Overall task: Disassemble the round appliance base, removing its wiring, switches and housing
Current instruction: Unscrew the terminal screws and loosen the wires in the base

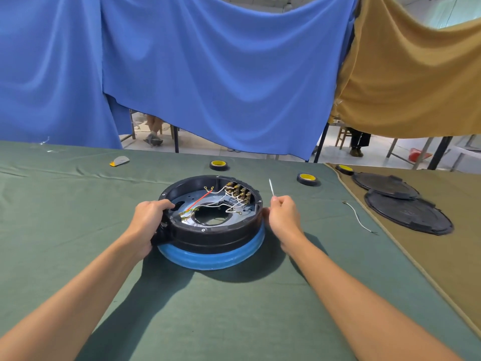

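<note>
The base [221,237] is sitting open side up at the middle of the green cloth [78,217], its black housing [192,183] resting on a blue ring [213,259]; inside, the switches [238,194] are lining the wall at one o'clock, white wires [226,203] are trailing from them across the floor, and a red wire [201,200] is slanting down toward eight o'clock. The left forearm is extending straight from seven o'clock; the left hand [148,225] is gripping the housing at nine o'clock, thumb hooking over the rim, fingers wrapping the outer wall. The right hand [282,217] is hovering at three o'clock, just beside the rim; whether it is touching the housing cannot be told; thumb and forefinger are pinching a short white strand [271,187] that is pointing up toward twelve, the other fingers curling in. Tape rolls are lying at twelve [219,164] and two o'clock [308,178]; a loose wire [359,217] is lying at three o'clock, well apart; two black covers [408,213] are overlapping on the tan cloth [455,269] beyond it.
</note>
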Tool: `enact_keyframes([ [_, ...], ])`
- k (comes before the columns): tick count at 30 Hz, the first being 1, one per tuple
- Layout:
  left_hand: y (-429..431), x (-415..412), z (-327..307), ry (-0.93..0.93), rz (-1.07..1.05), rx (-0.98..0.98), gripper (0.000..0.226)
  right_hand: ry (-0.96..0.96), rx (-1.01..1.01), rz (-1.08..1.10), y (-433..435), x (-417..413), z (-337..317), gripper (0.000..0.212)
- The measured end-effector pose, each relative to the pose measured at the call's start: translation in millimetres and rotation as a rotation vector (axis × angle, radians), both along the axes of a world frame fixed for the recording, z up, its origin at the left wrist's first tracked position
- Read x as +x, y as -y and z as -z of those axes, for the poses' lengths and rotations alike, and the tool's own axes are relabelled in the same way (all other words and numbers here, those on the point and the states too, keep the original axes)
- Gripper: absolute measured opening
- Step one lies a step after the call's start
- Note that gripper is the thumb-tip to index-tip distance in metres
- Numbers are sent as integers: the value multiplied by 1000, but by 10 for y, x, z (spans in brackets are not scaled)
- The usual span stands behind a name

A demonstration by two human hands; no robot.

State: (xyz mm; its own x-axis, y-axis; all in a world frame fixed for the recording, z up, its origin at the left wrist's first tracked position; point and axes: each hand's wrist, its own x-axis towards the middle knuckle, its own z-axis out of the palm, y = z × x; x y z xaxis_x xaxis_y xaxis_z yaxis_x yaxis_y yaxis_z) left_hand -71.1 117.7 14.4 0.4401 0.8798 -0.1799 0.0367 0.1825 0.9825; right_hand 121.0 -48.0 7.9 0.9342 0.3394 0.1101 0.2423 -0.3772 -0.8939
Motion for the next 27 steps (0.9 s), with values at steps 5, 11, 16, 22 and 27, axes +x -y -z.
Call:
enact_keyframes([
  [5,125,204,7,-16,86,20,12,70,-13,-58,442,316,-72,16],
  [11,389,529,6,-13,151,29,15,67,-259,-49,971,527,2,11],
  [16,584,748,9,-30,193,53,12,46,-307,-122,1181,551,-10,6],
  [22,646,836,3,-50,208,61,14,35,-377,-207,1366,601,-85,22],
  [27,614,832,-47,-109,193,108,16,93,-355,-128,1443,610,-11,20],
])
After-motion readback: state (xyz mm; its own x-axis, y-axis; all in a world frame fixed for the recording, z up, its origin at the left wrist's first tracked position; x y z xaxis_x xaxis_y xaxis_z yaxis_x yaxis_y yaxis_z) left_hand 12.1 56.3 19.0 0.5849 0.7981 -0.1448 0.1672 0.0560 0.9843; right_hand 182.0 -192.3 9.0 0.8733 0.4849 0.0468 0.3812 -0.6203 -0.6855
